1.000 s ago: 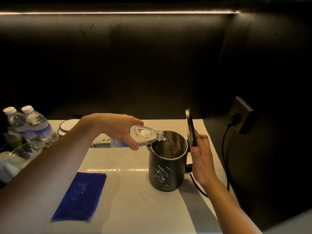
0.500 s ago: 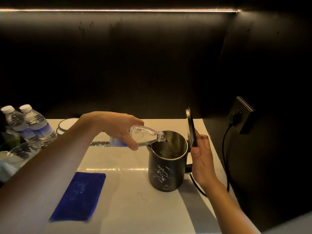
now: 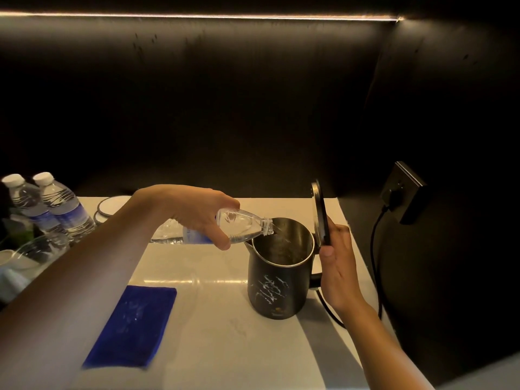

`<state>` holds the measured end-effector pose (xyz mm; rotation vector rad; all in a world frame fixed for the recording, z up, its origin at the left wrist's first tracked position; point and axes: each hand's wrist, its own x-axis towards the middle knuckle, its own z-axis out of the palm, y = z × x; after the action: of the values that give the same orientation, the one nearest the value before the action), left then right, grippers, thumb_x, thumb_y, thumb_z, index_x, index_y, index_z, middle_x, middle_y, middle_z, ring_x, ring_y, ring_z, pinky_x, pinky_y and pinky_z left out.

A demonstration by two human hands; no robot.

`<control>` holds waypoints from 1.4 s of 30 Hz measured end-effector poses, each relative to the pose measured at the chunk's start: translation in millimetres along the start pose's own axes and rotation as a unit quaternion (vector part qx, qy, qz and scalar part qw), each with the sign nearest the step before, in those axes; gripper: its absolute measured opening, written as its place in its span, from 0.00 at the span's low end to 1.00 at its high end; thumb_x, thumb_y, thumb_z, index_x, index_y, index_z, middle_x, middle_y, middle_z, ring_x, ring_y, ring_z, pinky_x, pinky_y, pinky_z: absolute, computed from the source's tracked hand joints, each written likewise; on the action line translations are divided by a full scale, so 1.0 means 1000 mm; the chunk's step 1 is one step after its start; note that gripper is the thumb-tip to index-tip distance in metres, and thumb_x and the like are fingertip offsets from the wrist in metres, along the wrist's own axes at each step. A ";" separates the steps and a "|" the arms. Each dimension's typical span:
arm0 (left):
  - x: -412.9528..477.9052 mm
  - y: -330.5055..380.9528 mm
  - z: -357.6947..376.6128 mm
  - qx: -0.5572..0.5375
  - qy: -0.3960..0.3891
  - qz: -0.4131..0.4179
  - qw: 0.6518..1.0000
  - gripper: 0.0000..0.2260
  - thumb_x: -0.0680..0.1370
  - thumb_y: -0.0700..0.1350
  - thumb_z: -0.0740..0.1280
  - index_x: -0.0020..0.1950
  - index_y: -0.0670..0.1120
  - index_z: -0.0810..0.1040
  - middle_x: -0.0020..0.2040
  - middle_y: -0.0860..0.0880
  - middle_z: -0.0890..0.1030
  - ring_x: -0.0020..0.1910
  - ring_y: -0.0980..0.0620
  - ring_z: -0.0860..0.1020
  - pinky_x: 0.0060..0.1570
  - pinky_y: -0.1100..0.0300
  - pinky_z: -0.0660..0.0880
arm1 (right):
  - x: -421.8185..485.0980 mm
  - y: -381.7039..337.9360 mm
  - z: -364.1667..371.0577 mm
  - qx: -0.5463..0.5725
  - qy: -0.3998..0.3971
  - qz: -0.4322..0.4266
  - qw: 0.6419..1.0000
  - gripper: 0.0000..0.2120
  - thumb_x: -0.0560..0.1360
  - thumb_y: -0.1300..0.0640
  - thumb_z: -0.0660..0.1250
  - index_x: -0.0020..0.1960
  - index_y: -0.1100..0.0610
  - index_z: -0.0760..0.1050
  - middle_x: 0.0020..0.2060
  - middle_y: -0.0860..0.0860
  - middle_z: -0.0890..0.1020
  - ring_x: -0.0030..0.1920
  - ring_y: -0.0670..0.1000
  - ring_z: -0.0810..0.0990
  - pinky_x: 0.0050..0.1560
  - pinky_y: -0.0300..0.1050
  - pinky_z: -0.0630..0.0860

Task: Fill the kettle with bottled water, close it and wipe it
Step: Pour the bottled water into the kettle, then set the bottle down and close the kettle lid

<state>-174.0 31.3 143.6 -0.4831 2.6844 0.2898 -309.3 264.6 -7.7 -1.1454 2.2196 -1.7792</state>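
As before, left hand (image 3: 194, 212) fingers gripping bottle (image 3: 239, 225) tipped over kettle (image 3: 278, 277), right hand (image 3: 337, 266) still steadying lid (image 3: 320, 212)

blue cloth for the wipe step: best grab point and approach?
Judging by its pose, pinch the blue cloth at its near short edge, coming from above. It lies flat on the counter, nothing on it; the left hand is nearer but holds the bottle.
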 end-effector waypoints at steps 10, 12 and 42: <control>-0.002 -0.003 0.002 -0.018 0.003 0.001 1.000 0.39 0.69 0.60 0.75 0.76 0.56 0.63 0.74 0.54 0.70 0.69 0.47 0.72 0.65 0.49 0.74 | -0.001 -0.003 0.000 0.000 0.007 0.000 1.000 0.46 0.74 0.22 0.46 0.76 0.55 0.68 0.62 0.51 0.71 0.65 0.48 0.73 0.61 0.35 0.69; -0.002 -0.003 0.004 -0.029 0.002 0.003 1.000 0.38 0.70 0.60 0.75 0.76 0.56 0.63 0.74 0.54 0.70 0.69 0.48 0.71 0.65 0.49 0.74 | -0.001 -0.003 0.000 -0.001 0.007 0.000 1.000 0.46 0.74 0.22 0.45 0.75 0.55 0.69 0.62 0.51 0.71 0.65 0.49 0.73 0.61 0.35 0.69; 0.042 -0.070 0.176 -0.480 0.550 -0.141 0.668 0.28 0.73 0.50 0.76 0.69 0.47 0.68 0.65 0.46 0.75 0.59 0.51 0.75 0.47 0.74 0.72 | -0.005 -0.011 0.002 0.026 0.015 0.012 0.999 0.16 0.77 0.41 0.51 0.59 0.22 0.67 0.57 0.39 0.72 0.59 0.42 0.76 0.59 0.58 0.77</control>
<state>-124.0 1.4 -41.3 -1.8663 3.1322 1.8869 -299.6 265.1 -0.6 -1.0845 2.1800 -1.8444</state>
